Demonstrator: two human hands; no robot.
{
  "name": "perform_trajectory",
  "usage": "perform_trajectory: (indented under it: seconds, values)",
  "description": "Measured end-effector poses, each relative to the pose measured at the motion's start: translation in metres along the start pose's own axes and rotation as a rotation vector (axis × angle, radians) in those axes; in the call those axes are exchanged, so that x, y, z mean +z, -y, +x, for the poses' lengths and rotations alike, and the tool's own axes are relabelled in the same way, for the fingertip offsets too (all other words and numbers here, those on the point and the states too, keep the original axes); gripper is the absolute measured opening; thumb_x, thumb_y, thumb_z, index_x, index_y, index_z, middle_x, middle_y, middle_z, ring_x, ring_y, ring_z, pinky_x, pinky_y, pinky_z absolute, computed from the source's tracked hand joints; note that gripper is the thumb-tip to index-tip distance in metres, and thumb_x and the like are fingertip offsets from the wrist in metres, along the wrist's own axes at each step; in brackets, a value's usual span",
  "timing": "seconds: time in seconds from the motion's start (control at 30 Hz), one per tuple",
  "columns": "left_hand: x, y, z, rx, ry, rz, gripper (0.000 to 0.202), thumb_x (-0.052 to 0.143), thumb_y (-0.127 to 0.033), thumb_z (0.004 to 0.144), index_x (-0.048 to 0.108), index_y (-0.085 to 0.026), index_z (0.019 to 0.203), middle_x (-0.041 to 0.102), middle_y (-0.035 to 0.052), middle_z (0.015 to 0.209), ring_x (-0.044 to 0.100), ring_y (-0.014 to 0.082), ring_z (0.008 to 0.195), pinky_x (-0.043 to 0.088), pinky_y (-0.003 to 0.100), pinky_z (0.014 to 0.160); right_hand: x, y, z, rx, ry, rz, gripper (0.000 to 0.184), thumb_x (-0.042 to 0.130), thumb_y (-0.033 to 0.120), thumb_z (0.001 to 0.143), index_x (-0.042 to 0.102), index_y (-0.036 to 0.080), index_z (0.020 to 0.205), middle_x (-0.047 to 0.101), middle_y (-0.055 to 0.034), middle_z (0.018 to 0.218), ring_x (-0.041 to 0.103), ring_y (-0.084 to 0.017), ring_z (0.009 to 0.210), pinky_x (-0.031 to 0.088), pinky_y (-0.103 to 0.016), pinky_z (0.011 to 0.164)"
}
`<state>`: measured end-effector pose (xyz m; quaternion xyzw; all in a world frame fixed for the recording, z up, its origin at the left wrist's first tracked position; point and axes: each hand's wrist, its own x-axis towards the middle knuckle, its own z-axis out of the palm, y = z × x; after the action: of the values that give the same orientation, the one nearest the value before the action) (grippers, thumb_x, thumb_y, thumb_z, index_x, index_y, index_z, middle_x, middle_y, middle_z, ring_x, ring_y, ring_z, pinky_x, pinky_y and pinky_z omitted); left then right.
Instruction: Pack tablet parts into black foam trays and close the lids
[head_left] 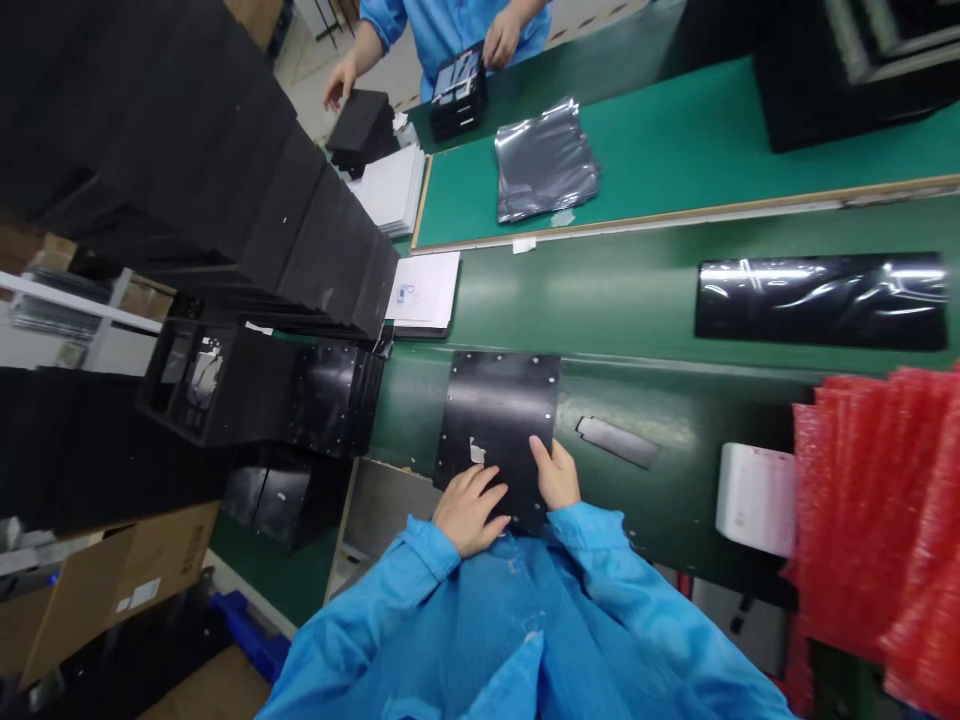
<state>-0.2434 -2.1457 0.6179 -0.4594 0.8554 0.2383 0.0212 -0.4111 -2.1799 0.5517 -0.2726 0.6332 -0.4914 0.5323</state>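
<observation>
A black rectangular panel with small round holes along its edges lies on the green bench in front of my body. My left hand rests on its near left part, fingers spread, just below a small pale torn patch. At the panel's right edge, my right hand grips it with the thumb on top; the fingers underneath are hidden. To the right of that hand lies a flat grey strip with a notched end.
Tall black foam-like blocks stand at left, near stacked black panels. White sheets lie beyond. Red bubble bags, a white box and a glossy black sheet are at right. Across the bench, a co-worker's hand touches a black stack.
</observation>
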Motion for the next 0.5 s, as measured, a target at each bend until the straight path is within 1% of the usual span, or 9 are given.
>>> perform_trajectory:
  seconds: [0.1,0.23,0.3,0.33,0.37,0.4,0.43,0.47,0.5]
  values:
    - [0.001,0.001,0.008,-0.014,0.032,0.048,0.047,0.055,-0.039,0.086,0.054,-0.019,0.129,0.053,0.011,0.137,0.046,0.0265,0.127,0.042,0.045,0.103,-0.025,0.003,-0.002,-0.009,-0.055,0.094,0.058,0.064,0.072,0.062,0.067,0.016,0.081,0.072,-0.0085,0.078,0.067,-0.024,0.075,0.056,-0.039,0.069]
    - [0.005,0.005,0.016,0.019,0.057,0.112,0.046,0.056,-0.036,0.086,0.054,-0.018,0.128,0.055,0.0106,0.134,0.048,0.0256,0.124,0.042,0.043,0.1,-0.07,0.011,-0.007,-0.049,-0.284,0.167,0.049,0.07,0.063,0.064,0.066,0.016,0.079,0.069,-0.006,0.066,0.066,-0.019,0.057,0.056,-0.034,0.055]
    - [0.002,0.014,0.02,0.086,0.067,0.125,0.044,0.057,-0.036,0.086,0.056,-0.018,0.125,0.057,0.0104,0.131,0.05,0.0251,0.121,0.044,0.041,0.096,-0.076,0.016,-0.008,-0.084,-0.342,0.152,0.047,0.072,0.061,0.063,0.066,0.016,0.076,0.069,-0.0056,0.065,0.065,-0.018,0.055,0.056,-0.032,0.054]
    - [-0.003,0.024,0.022,0.127,0.073,0.125,0.041,0.057,-0.037,0.086,0.058,-0.018,0.122,0.06,0.0098,0.128,0.052,0.0245,0.118,0.044,0.04,0.095,-0.073,0.019,-0.008,-0.099,-0.347,0.142,0.047,0.072,0.061,0.062,0.066,0.016,0.076,0.069,-0.0059,0.066,0.065,-0.018,0.055,0.056,-0.032,0.054]
    - [-0.011,0.038,0.023,0.161,0.074,0.125,0.038,0.057,-0.037,0.086,0.06,-0.018,0.119,0.062,0.0092,0.123,0.055,0.024,0.114,0.044,0.039,0.093,-0.066,0.021,-0.009,-0.112,-0.34,0.13,0.048,0.072,0.062,0.062,0.066,0.016,0.076,0.069,-0.0063,0.067,0.065,-0.018,0.056,0.056,-0.032,0.054]
    - [-0.024,0.058,0.023,0.176,0.066,0.128,0.035,0.057,-0.036,0.086,0.062,-0.018,0.115,0.064,0.0087,0.119,0.057,0.0239,0.11,0.044,0.04,0.093,-0.054,0.023,-0.011,-0.122,-0.324,0.116,0.049,0.072,0.063,0.062,0.066,0.016,0.075,0.07,-0.0067,0.067,0.065,-0.019,0.057,0.056,-0.033,0.055]
    - [-0.04,0.085,0.021,0.165,0.043,0.135,0.032,0.057,-0.035,0.085,0.064,-0.018,0.111,0.066,0.0088,0.115,0.058,0.0242,0.107,0.044,0.04,0.093,-0.038,0.025,-0.013,-0.128,-0.298,0.098,0.05,0.072,0.064,0.061,0.067,0.016,0.075,0.07,-0.0071,0.068,0.065,-0.019,0.058,0.056,-0.033,0.056]
    - [-0.06,0.117,0.017,0.123,0.002,0.143,0.029,0.057,-0.033,0.084,0.065,-0.018,0.108,0.067,0.0093,0.112,0.059,0.0248,0.105,0.044,0.041,0.093,-0.02,0.026,-0.016,-0.128,-0.261,0.077,0.051,0.072,0.065,0.061,0.067,0.016,0.075,0.07,-0.0075,0.069,0.066,-0.019,0.059,0.056,-0.034,0.058]
    - [-0.082,0.155,0.011,0.049,-0.064,0.148,0.027,0.057,-0.031,0.084,0.066,-0.017,0.105,0.068,0.0103,0.111,0.059,0.0258,0.105,0.043,0.042,0.094,0.002,0.027,-0.02,-0.121,-0.209,0.052,0.051,0.071,0.066,0.061,0.068,0.017,0.075,0.07,-0.0079,0.07,0.066,-0.02,0.061,0.057,-0.034,0.059]
